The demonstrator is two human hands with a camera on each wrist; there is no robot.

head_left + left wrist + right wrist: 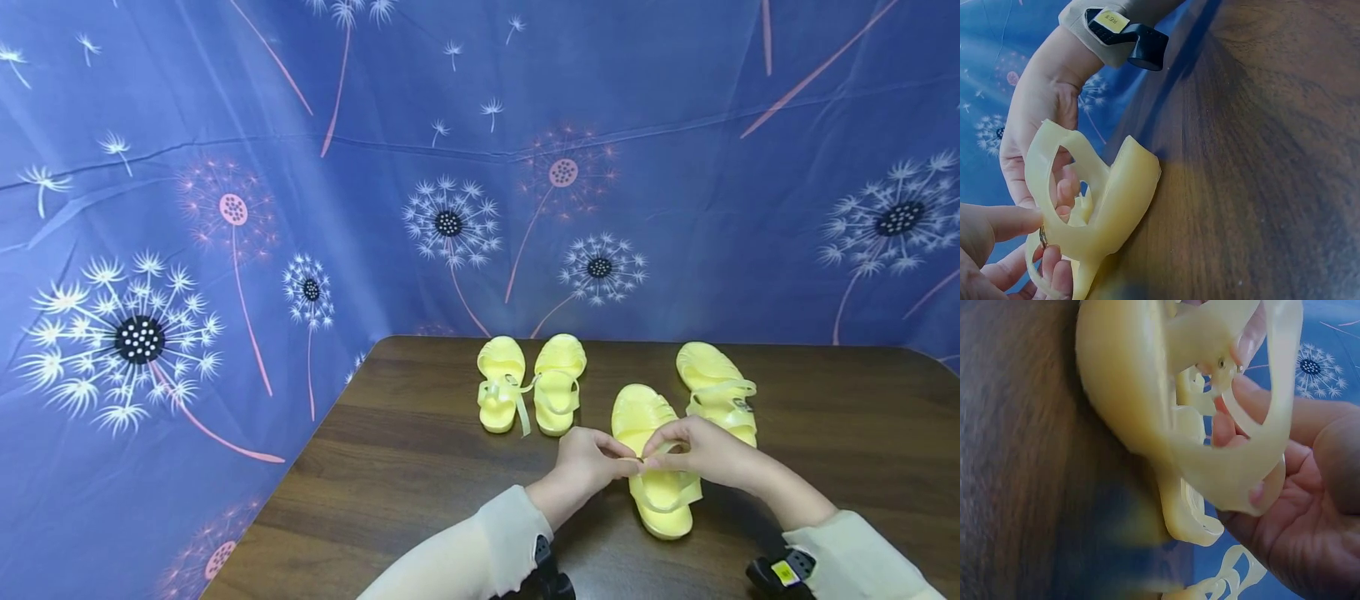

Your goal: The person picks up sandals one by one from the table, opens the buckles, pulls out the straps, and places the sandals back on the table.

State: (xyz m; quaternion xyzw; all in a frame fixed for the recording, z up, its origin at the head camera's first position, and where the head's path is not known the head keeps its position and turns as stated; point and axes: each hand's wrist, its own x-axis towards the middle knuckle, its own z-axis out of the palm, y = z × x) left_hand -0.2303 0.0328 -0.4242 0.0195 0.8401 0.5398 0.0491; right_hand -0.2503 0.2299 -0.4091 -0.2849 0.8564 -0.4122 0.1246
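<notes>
A pale yellow jelly sandal (667,518) lies on the table, toe away from me. My left hand (583,460) pinches its ankle strap from the left, thumb and forefinger together at a small metal buckle (1042,237). From the right, my right hand (701,454) pinches the strap too, its fingertips meeting the left ones over the middle of the sandal. In the right wrist view, the right hand (1310,506) sits behind the heel loop, with the strap curving past its fingers. The fingers partly cover the buckle.
Right behind the worked sandal lies a matching sandal (708,371). Two smaller yellow sandals, a left one (498,358) with a loose strap and a right one (561,358), stand farther left. A blue dandelion-print cloth (675,208) hangs behind the brown wooden table (405,467).
</notes>
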